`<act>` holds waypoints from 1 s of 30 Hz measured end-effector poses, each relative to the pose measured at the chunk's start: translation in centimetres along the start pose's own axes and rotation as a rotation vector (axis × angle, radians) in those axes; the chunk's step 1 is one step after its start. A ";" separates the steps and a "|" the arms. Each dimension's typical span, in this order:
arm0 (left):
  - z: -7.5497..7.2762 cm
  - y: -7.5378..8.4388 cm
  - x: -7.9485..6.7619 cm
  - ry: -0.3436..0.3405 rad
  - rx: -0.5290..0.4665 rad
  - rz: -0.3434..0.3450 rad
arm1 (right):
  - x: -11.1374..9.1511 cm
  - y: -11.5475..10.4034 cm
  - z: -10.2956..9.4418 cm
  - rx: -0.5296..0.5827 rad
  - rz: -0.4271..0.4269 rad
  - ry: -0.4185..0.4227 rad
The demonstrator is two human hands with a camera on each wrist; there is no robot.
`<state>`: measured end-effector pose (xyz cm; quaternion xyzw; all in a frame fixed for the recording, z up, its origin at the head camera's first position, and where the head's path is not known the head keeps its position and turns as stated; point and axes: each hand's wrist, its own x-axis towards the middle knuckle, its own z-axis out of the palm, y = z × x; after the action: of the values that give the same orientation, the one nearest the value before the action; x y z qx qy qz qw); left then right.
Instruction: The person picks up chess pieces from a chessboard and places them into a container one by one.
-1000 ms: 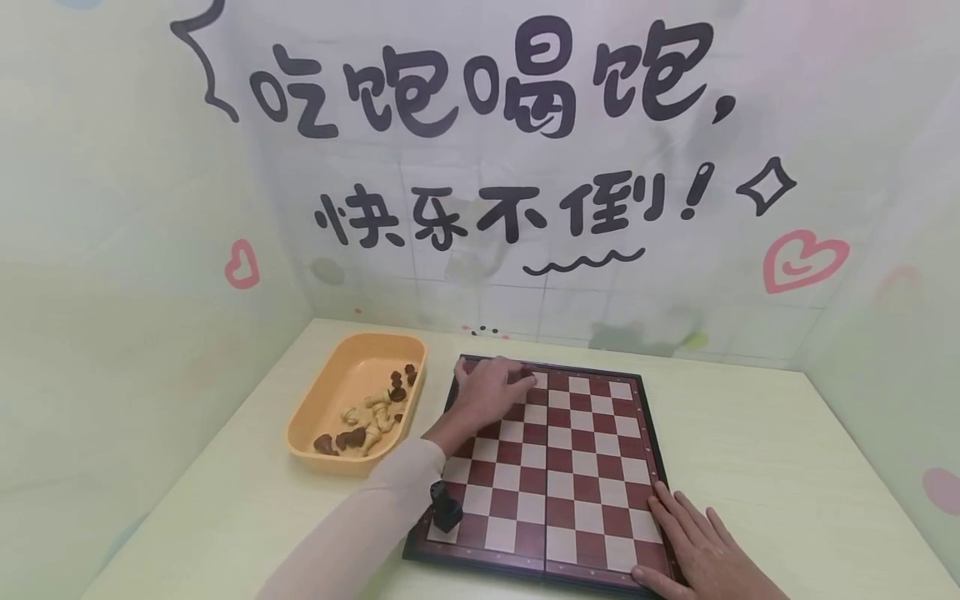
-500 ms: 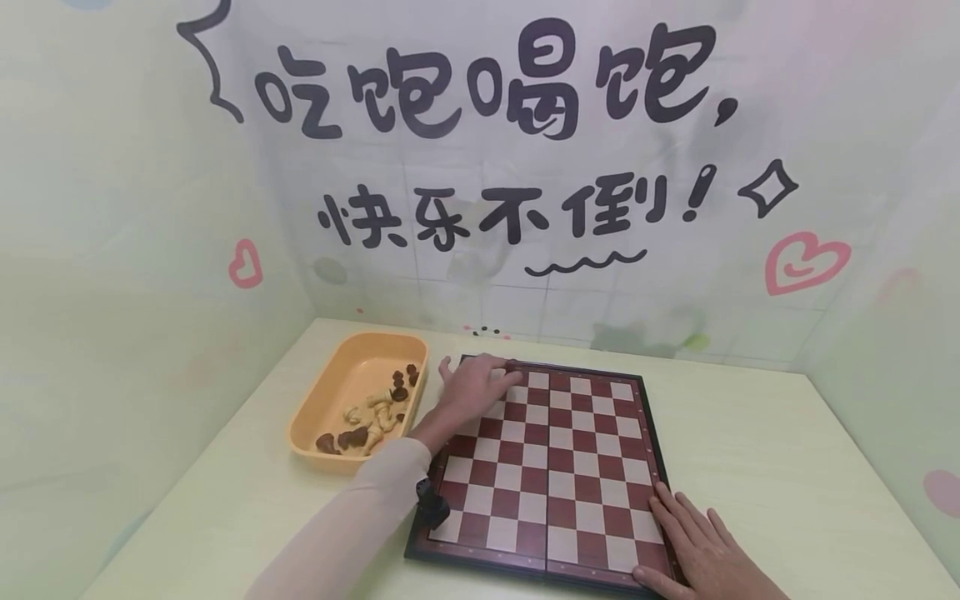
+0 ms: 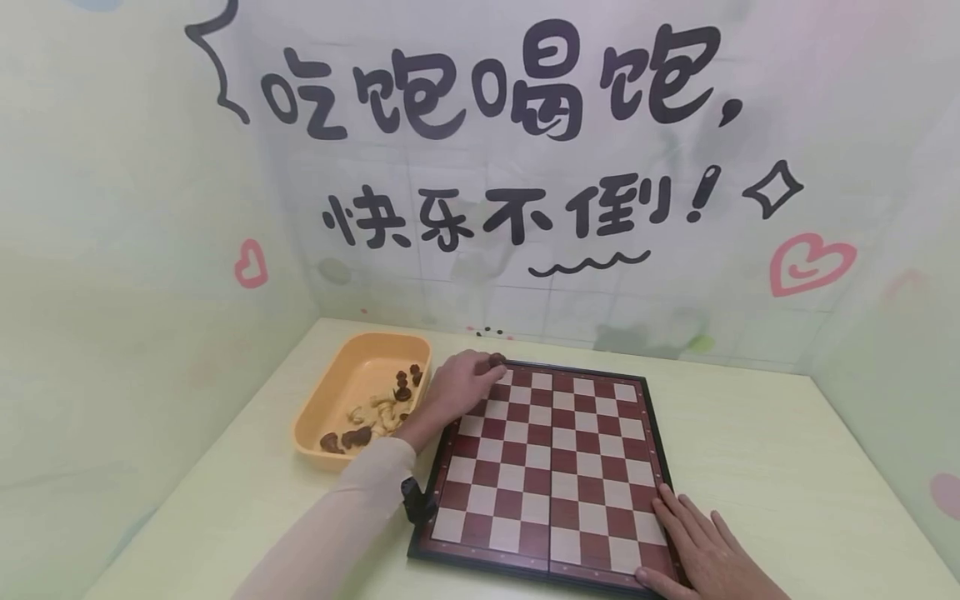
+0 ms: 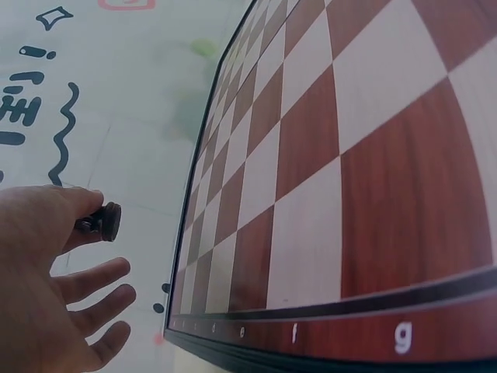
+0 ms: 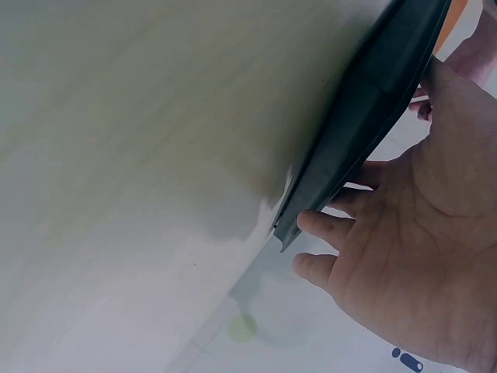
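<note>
A dark brown chess piece (image 3: 497, 360) is pinched between the thumb and forefinger of my left hand (image 3: 456, 385), at the back left corner of the chessboard (image 3: 562, 458). The left wrist view shows the round base of the piece (image 4: 111, 221) pointing towards the board, its upper part hidden in the grip, and the other fingers (image 4: 105, 305) spread loosely. My right hand (image 3: 708, 546) lies with extended fingers along the board's front right edge. From the right wrist, those fingers (image 5: 330, 228) show against the black side of the board (image 5: 342, 116).
Left of the board stands an orange tray (image 3: 341, 387) with dark and cream chess pieces (image 3: 386, 412) inside. A black device (image 3: 417, 502) sits at my left wrist, over the board's left edge. Behind the table rises a printed wall sheet (image 3: 480, 275).
My left hand has drawn back leftwards along the far edge of the board, and the dark chess piece now shows plainly in its fingers. The right hand stays in place.
</note>
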<state>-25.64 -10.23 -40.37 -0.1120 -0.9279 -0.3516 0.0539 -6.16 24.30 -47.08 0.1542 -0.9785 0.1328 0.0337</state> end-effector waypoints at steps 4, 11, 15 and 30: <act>-0.5 -0.1 -0.1 0.012 -0.031 0.009 | -0.1 0.0 0.1 -0.006 -0.001 0.007; -1.5 -0.4 -0.1 0.035 -0.052 0.024 | -0.1 0.1 0.3 -0.014 -0.026 0.040; -2.1 -0.6 0.0 0.053 -0.053 0.025 | -0.2 0.1 0.3 -0.016 -0.032 0.051; -5.2 -2.7 0.1 0.096 -0.091 -0.021 | -0.1 0.3 0.4 -0.015 -0.029 0.048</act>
<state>-26.25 -15.67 -38.19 -0.0876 -0.9083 -0.3991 0.0895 -6.13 24.50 -47.50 0.1650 -0.9760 0.1285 0.0605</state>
